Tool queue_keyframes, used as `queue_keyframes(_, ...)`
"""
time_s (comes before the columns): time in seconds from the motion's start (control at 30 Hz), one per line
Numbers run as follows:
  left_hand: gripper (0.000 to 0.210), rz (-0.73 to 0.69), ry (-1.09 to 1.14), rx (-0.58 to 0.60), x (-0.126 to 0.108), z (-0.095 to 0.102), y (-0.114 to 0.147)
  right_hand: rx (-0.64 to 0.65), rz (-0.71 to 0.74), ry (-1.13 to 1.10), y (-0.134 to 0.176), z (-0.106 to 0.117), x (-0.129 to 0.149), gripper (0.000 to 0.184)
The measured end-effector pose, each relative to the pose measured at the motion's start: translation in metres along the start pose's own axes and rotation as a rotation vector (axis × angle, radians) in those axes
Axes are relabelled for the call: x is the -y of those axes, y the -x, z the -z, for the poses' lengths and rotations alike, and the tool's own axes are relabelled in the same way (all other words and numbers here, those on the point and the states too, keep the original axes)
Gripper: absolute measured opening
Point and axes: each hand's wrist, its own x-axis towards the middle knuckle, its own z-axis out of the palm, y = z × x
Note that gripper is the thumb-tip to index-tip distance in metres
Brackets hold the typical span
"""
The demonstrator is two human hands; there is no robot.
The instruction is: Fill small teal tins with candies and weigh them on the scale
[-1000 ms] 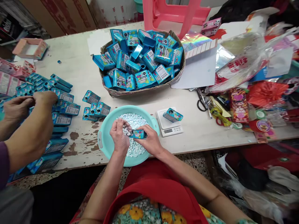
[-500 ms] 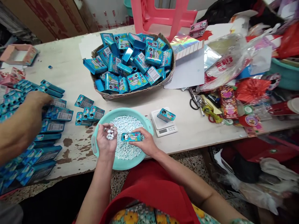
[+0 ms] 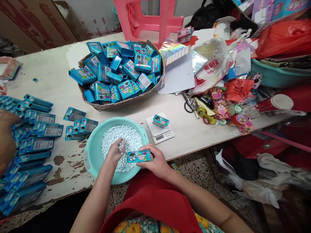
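Over the turquoise basin [image 3: 91, 152] I have both hands close together. My right hand [image 3: 156, 160] grips a blue candy tin [image 3: 139, 156] by one end, its round opening facing left with pale candies showing inside. Just left of that opening, my left hand [image 3: 116, 150] is closed around several small white candies [image 3: 122, 147], blurred by motion. Many more loose candies [image 3: 121, 131] lie in the basin. Beyond it, another blue tin [image 3: 160, 121] rests on a small white scale [image 3: 159, 132].
A cardboard tray [image 3: 107, 106] heaped with blue tins stands behind the basin. Rows of tins [image 3: 46, 129] fill the left side, where another person's hand [image 3: 7, 139] reaches in. Scissors [image 3: 188, 105], plastic bags [image 3: 211, 71] and packets clutter the right. A pink stool [image 3: 157, 19] is at the back.
My left hand has turned from palm-up and moved right, close to the tin's opening. The held tin now tilts, showing its front face. The other person's hand has moved left. The view has shifted right.
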Motion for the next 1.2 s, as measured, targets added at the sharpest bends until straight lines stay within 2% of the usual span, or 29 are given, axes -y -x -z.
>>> queue_keyframes(0.1, 0.028, -0.067, -0.217, 0.033, 0.008, -0.002, -0.008, -0.08, -0.044, -0.033, 0.015, 0.028, -0.001, 0.038)
queue_keyframes(0.23, 0.035, -0.147, -0.325, 0.056, -0.005, -0.022, -0.007, -0.239, -0.14, -0.065, 0.027, 0.066, -0.009, 0.035)
queue_keyframes(0.37, 0.033, -0.263, -0.489, 0.157, -0.02, -0.071, -0.001, -0.393, -0.198, -0.032, 0.029, 0.099, -0.019, 0.038)
queue_keyframes(0.47, 0.03, -0.523, -0.758, 0.231, -0.019, -0.12, -0.003, -0.473, -0.221, -0.024, 0.026, 0.116, -0.028, 0.04)
queue_keyframes(0.57, 0.027, -0.719, -1.101, 0.23, -0.014, -0.16, -0.013, -0.502, -0.22, -0.017, 0.022, 0.128, -0.036, 0.041)
queue_keyframes(0.67, 0.025, -0.745, -1.435, 0.166, -0.009, -0.183, -0.023, -0.498, -0.232, -0.019, 0.019, 0.135, -0.043, 0.043)
queue_keyframes(0.73, 0.029, -0.75, -1.556, 0.136, -0.008, -0.188, -0.028, -0.499, -0.244, -0.013, 0.017, 0.139, -0.046, 0.044)
queue_keyframes(0.83, 0.029, -0.772, -1.598, 0.145, -0.008, -0.189, -0.031, -0.52, -0.263, -0.005, 0.015, 0.143, -0.05, 0.046)
queue_keyframes(0.97, 0.014, -0.801, -1.498, 0.242, -0.015, -0.184, -0.031, -0.545, -0.268, -0.024, 0.009, 0.147, -0.051, 0.046)
queue_keyframes(1.1, 0.021, -0.725, -1.238, 0.349, -0.025, -0.171, -0.027, -0.584, -0.269, 0.002, 0.001, 0.151, -0.05, 0.046)
queue_keyframes(1.13, 0.021, -0.704, -1.222, 0.371, -0.026, -0.167, -0.026, -0.597, -0.27, 0.004, -0.001, 0.152, -0.05, 0.046)
queue_keyframes(1.2, 0.017, -0.708, -1.332, 0.384, -0.022, -0.163, -0.023, -0.639, -0.269, -0.004, -0.005, 0.153, -0.05, 0.049)
